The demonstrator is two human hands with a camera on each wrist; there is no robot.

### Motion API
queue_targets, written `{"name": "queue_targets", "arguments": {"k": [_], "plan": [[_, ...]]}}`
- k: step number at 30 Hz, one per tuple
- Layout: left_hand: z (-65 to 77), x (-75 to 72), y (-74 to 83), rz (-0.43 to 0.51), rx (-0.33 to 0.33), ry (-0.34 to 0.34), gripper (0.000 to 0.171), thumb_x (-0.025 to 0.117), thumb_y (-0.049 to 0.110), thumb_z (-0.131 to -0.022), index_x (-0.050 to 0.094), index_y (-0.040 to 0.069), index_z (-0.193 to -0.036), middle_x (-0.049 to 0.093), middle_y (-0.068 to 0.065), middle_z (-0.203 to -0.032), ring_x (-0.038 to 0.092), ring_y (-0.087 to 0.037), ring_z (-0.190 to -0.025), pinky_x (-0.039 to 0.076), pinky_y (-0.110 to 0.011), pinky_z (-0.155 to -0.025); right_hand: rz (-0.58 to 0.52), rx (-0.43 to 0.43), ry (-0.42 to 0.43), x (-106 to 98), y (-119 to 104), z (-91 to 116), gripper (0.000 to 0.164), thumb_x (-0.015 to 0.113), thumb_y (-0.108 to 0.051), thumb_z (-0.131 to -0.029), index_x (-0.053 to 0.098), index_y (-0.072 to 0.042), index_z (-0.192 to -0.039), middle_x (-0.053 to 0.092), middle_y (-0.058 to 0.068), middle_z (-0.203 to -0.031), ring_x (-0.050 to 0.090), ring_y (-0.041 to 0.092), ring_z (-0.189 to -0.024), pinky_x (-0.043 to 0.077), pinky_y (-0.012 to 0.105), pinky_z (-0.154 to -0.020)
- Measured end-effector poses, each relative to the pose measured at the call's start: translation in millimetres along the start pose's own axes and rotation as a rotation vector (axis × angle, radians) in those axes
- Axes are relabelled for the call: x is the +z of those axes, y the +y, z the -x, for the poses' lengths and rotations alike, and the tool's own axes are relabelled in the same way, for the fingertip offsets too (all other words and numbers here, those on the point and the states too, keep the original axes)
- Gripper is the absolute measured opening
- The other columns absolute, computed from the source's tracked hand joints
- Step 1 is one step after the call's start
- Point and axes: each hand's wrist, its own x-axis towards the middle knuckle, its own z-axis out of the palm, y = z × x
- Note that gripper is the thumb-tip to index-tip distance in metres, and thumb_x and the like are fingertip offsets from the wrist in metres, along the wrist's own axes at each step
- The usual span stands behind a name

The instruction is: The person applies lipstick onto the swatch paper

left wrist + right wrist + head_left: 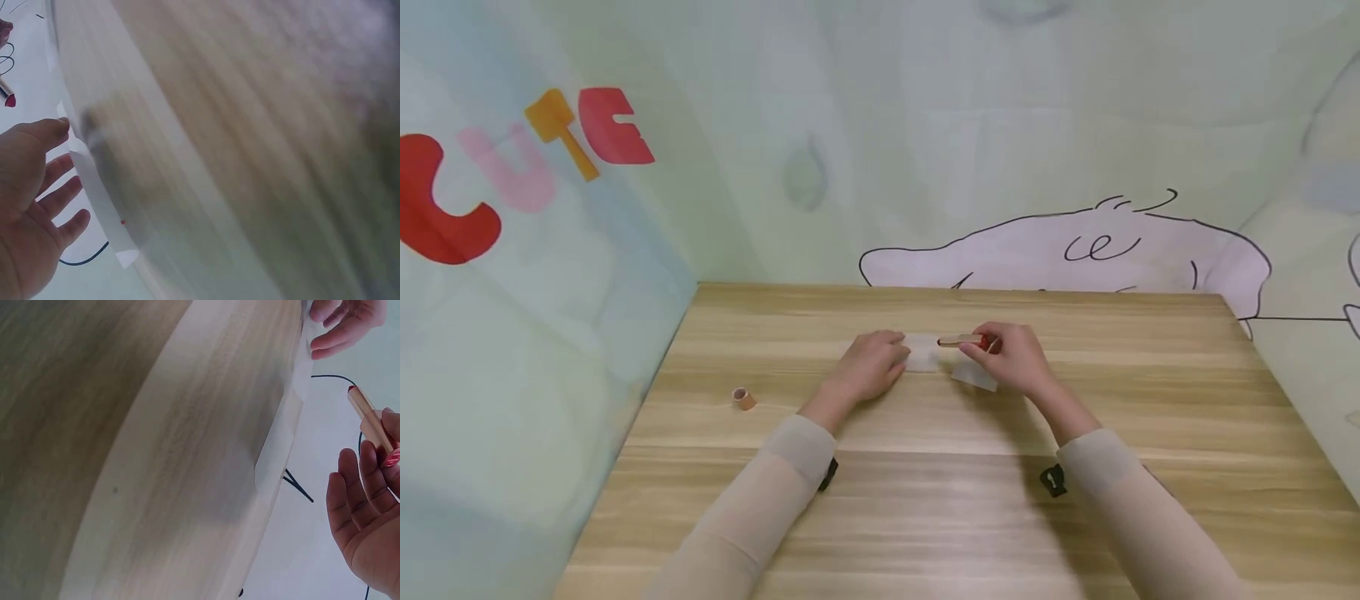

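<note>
My right hand (1017, 357) pinches a lipstick (961, 340) in a tan case, held level just above the table. Its dark red tip points left toward a white sheet (922, 353), possibly tissue or paper. In the right wrist view the bare red tip and tan barrel of the lipstick (362, 403) show, with red at the base near my thumb. My left hand (871, 365) rests with its fingertips on the left side of the white sheet. A second white piece (974, 375) lies below the lipstick, slightly askew.
A short tan cap (743, 398), hollow at one end, lies on the wooden table (880, 517) to the left of my left hand. Behind the table hangs a printed cloth backdrop (760, 167). Black wrist-camera mounts (1053, 481) sit under both forearms.
</note>
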Motion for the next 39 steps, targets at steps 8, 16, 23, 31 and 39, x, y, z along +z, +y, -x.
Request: {"name": "queue_targets", "arguments": {"k": [8,16,23,31,39], "plan": [[4.7,8.4,-5.8,-0.009,-0.01,0.005,0.027,0.064,0.018,-0.101,0.072,0.005,-0.123,0.06,-0.015,-0.139,0.054,-0.03,-0.132,0.041,-0.047,-0.11,-0.004,-0.011,-0.01,7.8,-2.2,-6.1,0.021,0.078,-0.027,-0.091,0.072,-0.007,-0.09,0.062,0.0,-0.074,0.063,0.017,-0.066,0.05,0.029,-0.059],[5.1,10.9,-6.3,0.01,-0.023,-0.002,0.029,0.063,0.019,-0.101,0.071,0.005,-0.125,0.06,-0.015,-0.14,0.053,-0.03,-0.132,0.04,-0.045,-0.112,0.036,-0.025,-0.028,17.4,-2.3,-13.8,0.021,0.078,-0.028,-0.091,0.073,-0.008,-0.09,0.062,-0.001,-0.072,0.062,0.016,-0.067,0.048,0.029,-0.06],[3.0,11.2,-5.0,0.006,-0.024,-0.01,0.03,0.063,0.02,-0.101,0.07,0.006,-0.126,0.059,-0.014,-0.141,0.053,-0.03,-0.133,0.04,-0.045,-0.112,0.088,-0.043,-0.062,27.0,-3.7,-21.5,0.025,0.077,-0.03,-0.091,0.075,-0.005,-0.096,0.065,-0.001,-0.075,0.062,0.017,-0.07,0.049,0.031,-0.062],[1.6,9.1,-2.3,0.014,-0.029,-0.034,0.031,0.063,0.021,-0.101,0.069,0.005,-0.128,0.058,-0.014,-0.143,0.051,-0.03,-0.135,0.038,-0.045,-0.114,0.104,-0.004,-0.086,36.5,-5.2,-26.8,0.023,0.075,-0.032,-0.093,0.074,-0.008,-0.093,0.065,0.0,-0.076,0.057,0.018,-0.07,0.044,0.032,-0.061],[-0.5,8.5,-2.9,-0.006,-0.008,-0.024,0.031,0.064,0.021,-0.101,0.07,0.005,-0.127,0.059,-0.015,-0.141,0.053,-0.029,-0.133,0.04,-0.043,-0.112,0.126,-0.002,-0.077,40.2,-5.1,-32.0,0.023,0.075,-0.033,-0.093,0.073,-0.011,-0.089,0.062,-0.001,-0.073,0.053,0.018,-0.067,0.04,0.031,-0.059]]}}
